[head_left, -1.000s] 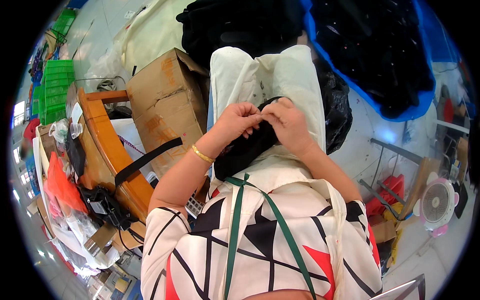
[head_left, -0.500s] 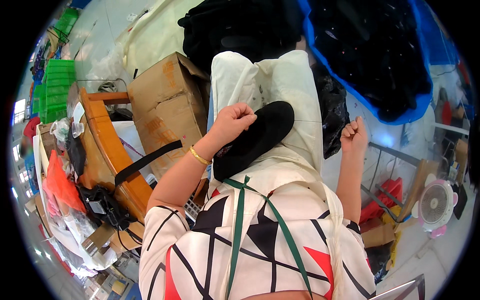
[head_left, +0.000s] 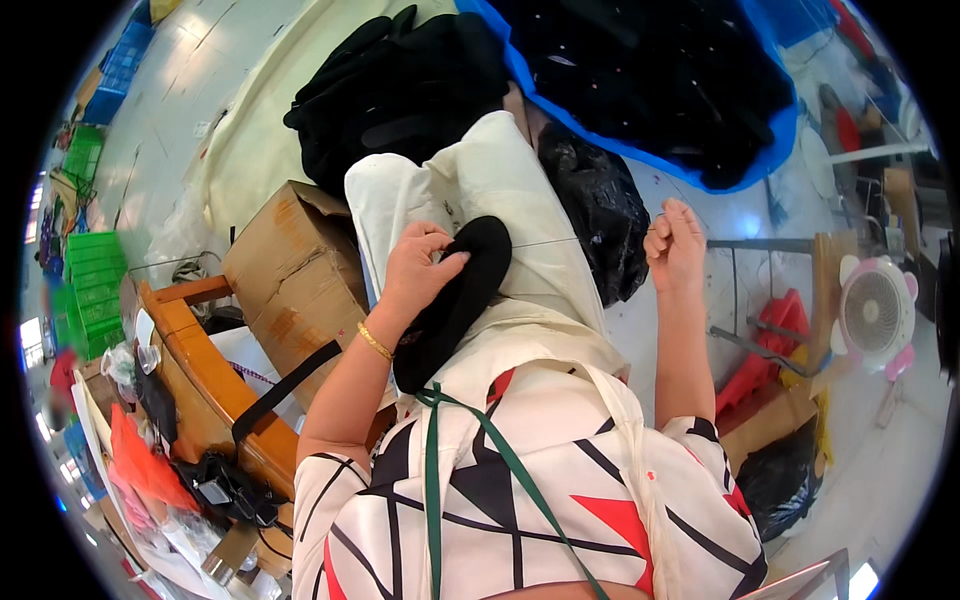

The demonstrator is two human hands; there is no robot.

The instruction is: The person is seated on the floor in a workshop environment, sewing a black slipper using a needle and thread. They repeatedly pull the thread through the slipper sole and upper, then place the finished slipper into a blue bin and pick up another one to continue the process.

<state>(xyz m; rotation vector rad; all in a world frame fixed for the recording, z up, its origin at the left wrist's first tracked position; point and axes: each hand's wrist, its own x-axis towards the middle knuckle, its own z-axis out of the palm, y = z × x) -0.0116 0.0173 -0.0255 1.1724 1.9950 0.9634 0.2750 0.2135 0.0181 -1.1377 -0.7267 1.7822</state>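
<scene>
A black cloth slipper (head_left: 462, 285) lies slanted across my lap on the cream apron (head_left: 540, 190). My left hand (head_left: 420, 268) grips its left edge, thumb and fingers closed. From the slipper a thin dark thread (head_left: 545, 243) runs taut to the right, toward my raised right hand (head_left: 677, 248). That hand is held apart from the slipper, its fingers pinched together. Against the black plastic bag (head_left: 597, 215) the thread is lost from sight, and no needle can be made out.
Beyond my knees lie a pile of black pieces (head_left: 400, 100) and a blue-edged sack of black pieces (head_left: 650, 80). A cardboard box (head_left: 300, 265) and wooden stool (head_left: 215, 365) are at left. A fan (head_left: 878, 310) and metal frame (head_left: 765, 245) are at right.
The view has shifted, so my lap appears further left. My right hand is farther from the slipper in the picture. My left hand still holds the slipper, now seen narrower and more upright.
</scene>
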